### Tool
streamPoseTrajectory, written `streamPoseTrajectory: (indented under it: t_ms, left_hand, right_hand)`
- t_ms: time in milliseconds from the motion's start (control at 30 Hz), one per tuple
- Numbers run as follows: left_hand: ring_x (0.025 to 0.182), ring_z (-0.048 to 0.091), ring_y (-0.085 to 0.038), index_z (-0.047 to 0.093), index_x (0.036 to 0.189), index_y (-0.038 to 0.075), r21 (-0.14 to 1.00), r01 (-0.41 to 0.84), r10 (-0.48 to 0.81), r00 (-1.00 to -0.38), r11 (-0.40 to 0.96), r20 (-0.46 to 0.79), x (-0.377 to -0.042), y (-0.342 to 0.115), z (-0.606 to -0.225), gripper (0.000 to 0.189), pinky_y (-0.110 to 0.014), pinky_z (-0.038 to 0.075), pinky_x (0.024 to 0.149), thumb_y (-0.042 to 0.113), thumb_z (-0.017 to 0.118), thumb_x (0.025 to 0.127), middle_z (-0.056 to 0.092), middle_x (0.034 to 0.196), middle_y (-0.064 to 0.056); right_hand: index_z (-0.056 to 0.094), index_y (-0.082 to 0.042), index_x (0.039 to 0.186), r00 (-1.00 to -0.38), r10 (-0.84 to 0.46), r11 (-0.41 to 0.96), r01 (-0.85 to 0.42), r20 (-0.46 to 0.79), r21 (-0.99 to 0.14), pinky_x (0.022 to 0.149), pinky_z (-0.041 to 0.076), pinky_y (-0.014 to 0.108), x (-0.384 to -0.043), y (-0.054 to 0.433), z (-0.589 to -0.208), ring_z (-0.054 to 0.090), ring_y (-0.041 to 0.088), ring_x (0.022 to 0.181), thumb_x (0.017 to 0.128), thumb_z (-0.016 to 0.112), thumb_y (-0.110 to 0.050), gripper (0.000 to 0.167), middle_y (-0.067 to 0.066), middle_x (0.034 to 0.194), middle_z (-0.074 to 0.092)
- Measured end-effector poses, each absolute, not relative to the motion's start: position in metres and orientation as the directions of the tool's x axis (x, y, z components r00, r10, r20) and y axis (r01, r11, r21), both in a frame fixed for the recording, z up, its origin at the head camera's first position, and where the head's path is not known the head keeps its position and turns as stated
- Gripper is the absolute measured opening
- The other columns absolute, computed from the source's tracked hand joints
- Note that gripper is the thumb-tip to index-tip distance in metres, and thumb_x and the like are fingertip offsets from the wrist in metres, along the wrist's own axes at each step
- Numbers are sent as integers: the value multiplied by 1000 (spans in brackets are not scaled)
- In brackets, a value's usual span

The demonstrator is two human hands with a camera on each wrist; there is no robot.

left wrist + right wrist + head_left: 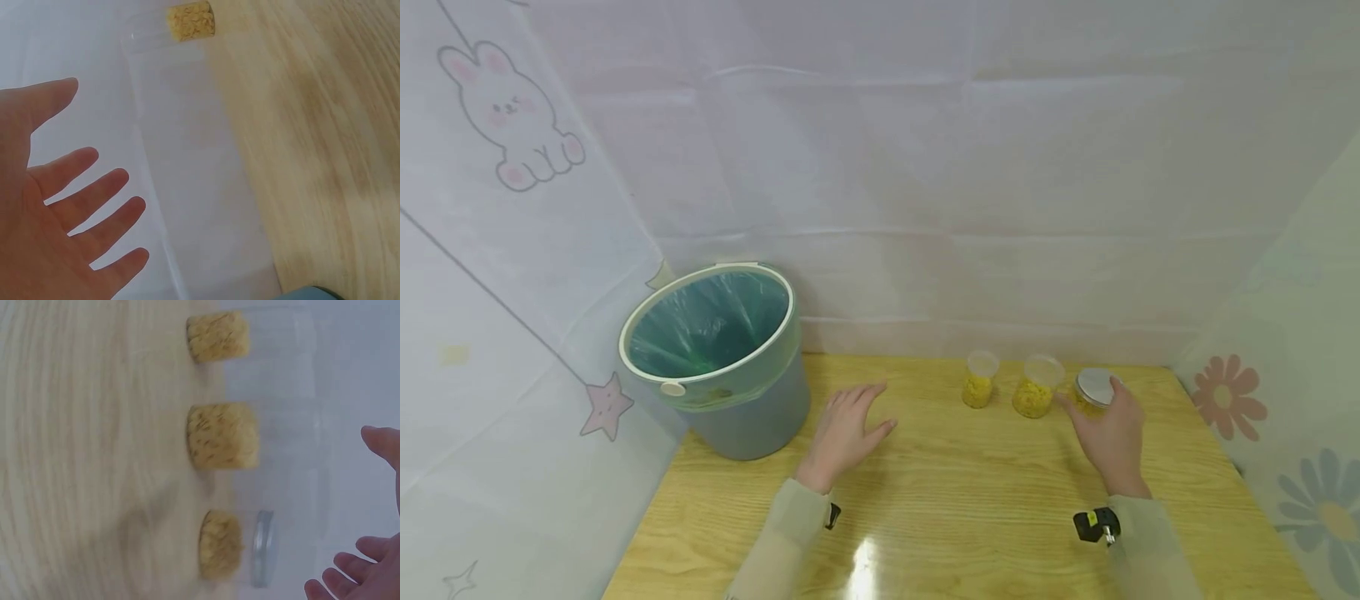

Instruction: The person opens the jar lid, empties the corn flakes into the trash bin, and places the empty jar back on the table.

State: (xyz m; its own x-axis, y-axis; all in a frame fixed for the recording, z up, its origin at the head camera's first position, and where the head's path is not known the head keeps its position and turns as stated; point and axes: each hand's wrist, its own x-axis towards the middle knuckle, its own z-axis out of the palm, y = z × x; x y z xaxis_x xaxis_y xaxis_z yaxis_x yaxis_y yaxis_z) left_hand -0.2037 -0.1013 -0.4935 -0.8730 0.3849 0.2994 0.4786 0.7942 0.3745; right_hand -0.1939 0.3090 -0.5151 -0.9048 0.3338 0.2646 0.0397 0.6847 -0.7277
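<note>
A clear, round, squat jar with a silver metal lid and yellow bits inside [1093,388] is seen upright at the far right of a light wood-grain table [955,500], its long axis vertical and its lid turned up. It is partly covered in the head view by a bare right hand [1111,437], which is held open before it, thumb to the left and fingers to the right; in the right wrist view a gap is shown between fingers and lid. A plain silver face is presented by the lid's top. The row is completed to the left by a wide clear cylindrical jar of yellow bits [1036,387], set just beside the lidded one and near the thumb, and by a slimmer clear jar, likewise part-filled [978,383]; both are stood upright. A bare left hand [842,433] is held over the table with fingers spread, nothing gripped. Beside it, a blue-grey round bucket with a cream rim [752,425] is fitted with a translucent green plastic liner [707,325]. The scene is backed by pale cloth [887,167], printed with a white rabbit [512,125] and, at right, a red flower [1228,396].
</note>
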Motion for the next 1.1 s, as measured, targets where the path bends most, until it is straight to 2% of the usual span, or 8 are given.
streamPoseTrajectory:
  t_ms: [167, 267, 467, 600, 800, 1100]
  left_hand:
    - [125, 56, -29, 59, 142, 12, 380, 475, 386, -876, 794, 288, -201, -102, -499, 56, -51, 39, 109, 46, 66, 99, 61, 138, -6]
    - [123, 58, -29, 61, 141, 15, 382, 467, 384, -881, 797, 276, -200, -101, -502, 53, -51, 42, 106, 46, 66, 99, 62, 136, -5]
    - [123, 57, -29, 62, 140, 15, 405, 460, 388, -887, 790, 250, -198, -99, -504, 50, -52, 42, 106, 43, 67, 99, 62, 136, -5]
    - [123, 57, -30, 63, 138, 12, 404, 473, 396, -880, 783, 263, -196, -98, -505, 49, -52, 43, 105, 41, 68, 98, 62, 135, -7]
    - [125, 56, -27, 62, 139, 14, 417, 486, 419, -874, 768, 247, -196, -98, -508, 48, -49, 43, 105, 41, 66, 99, 62, 135, -5]
    - [126, 55, -28, 60, 141, 13, 429, 492, 426, -871, 758, 246, -194, -97, -511, 49, -50, 46, 103, 39, 66, 100, 61, 137, -6]
  right_hand:
    - [15, 14, 155, -914, 349, 663, 86, 206, -743, 109, 19, 74, -198, 331, -532, 21, 63, 137, 92, 74, -48, 107, 44, 151, 23]
    - [17, 15, 154, -927, 328, 664, 89, 183, -742, 106, 19, 76, -201, 346, -540, 24, 65, 135, 90, 75, -49, 107, 46, 148, 26]
    - [19, 18, 152, -939, 323, 681, 143, 120, -718, 105, 20, 77, -215, 373, -558, 28, 66, 131, 88, 76, -52, 111, 48, 144, 31]
    - [13, 19, 152, -942, 332, 669, 209, 35, -713, 104, 21, 78, -223, 382, -569, 24, 67, 132, 87, 75, -56, 117, 50, 146, 24]
    - [9, 18, 153, -919, 384, 619, 325, -85, -715, 105, 23, 76, -228, 383, -575, 22, 66, 135, 85, 71, -65, 124, 48, 149, 21]
    - [0, 13, 156, -915, 379, 493, 329, -142, -806, 107, 27, 72, -234, 384, -579, 23, 62, 137, 88, 72, -57, 121, 45, 153, 17]
